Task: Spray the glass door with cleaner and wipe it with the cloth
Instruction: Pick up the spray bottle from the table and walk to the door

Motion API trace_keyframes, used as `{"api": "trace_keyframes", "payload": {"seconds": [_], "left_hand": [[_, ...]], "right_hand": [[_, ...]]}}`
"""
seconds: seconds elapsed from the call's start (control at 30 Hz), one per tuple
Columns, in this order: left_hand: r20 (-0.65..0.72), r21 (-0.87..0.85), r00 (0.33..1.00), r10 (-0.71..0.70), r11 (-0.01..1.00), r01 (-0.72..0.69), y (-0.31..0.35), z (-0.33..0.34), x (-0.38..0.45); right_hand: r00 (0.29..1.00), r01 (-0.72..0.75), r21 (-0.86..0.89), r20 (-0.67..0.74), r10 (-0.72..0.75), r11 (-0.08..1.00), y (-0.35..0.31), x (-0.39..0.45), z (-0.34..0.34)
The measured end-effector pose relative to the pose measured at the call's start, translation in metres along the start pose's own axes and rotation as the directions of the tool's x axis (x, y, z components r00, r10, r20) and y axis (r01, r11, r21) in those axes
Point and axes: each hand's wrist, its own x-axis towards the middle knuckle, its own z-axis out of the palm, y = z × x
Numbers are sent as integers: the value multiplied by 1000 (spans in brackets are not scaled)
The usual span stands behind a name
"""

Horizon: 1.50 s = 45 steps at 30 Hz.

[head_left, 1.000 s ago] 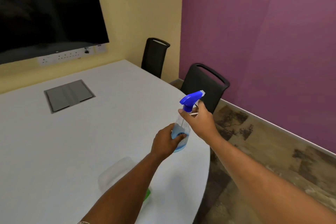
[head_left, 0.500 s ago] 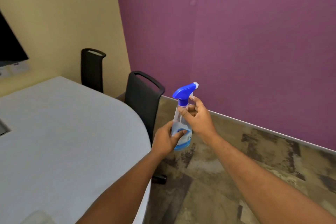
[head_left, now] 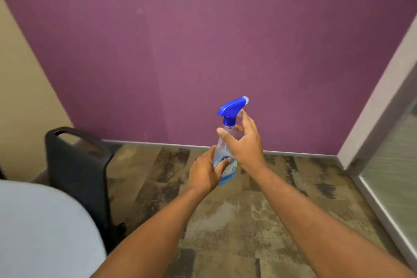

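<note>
Spray bottle [head_left: 225, 160] — one only, clear with a little blue liquid at the bottom and a blue trigger head [head_left: 232, 108] — stands upright in mid-air between our two hands, above the patterned floor [head_left: 225, 221] and in front of the purple wall [head_left: 203, 40]. Our left hand [head_left: 206, 172] wraps the lower body of the bottle, fingers curled across its label. Our right hand [head_left: 244, 142] is at the neck: the thumb presses just under the blue collar, while the index finger reaches up beside the trigger and the other fingers are loosely spread; whether that hand has a firm grip we cannot tell. The nozzle points up and to the right.

At the right edge we see one glass door [head_left: 397, 165] panel with a pale metal frame — well apart from the bottle. At the left stands one black chair [head_left: 79, 176], its back just beside the rounded corner of one white table [head_left: 40, 232]. We see both forearms, bare.
</note>
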Motion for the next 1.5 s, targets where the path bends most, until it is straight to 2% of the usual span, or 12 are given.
{"api": "trace_keyframes", "payload": {"seconds": [0.17,0.27,0.43,0.67,0.8,0.93,1.03,1.17,1.33,1.43,1.5], "left_hand": [[45,-5,995,90,996,-89,9,44,74],[85,17,989,119,993,-120,13,74,110],[97,-49,983,156,987,-152,26,128,157],[166,-96,956,242,969,-229,65,215,224],[233,-135,932,278,958,-253,101,273,258],[442,-201,858,262,961,-190,146,331,296],[534,-287,797,282,947,-143,176,371,325],[641,-426,666,382,899,-105,214,412,361],[692,-473,530,490,863,-179,242,483,410],[678,-509,521,518,843,-174,256,522,437],[678,-523,508,532,834,-176,268,549,458]], "right_hand": [[989,-44,-27,-141,40,999,23,61,-28],[968,-19,-95,-252,-5,995,37,90,-44],[914,-28,-170,-404,-43,985,65,133,-78],[863,-76,-177,-504,-24,981,117,191,-153],[865,-63,-189,-500,-41,980,143,223,-215],[868,-70,-233,-493,-56,970,168,253,-277],[864,-100,-251,-502,-41,963,184,277,-322],[853,-84,-236,-519,-53,968,202,305,-372],[803,-112,-225,-594,-45,968,227,340,-423],[798,-107,-235,-599,-57,966,244,365,-450],[768,-121,-246,-637,-67,962,255,385,-469]]}}
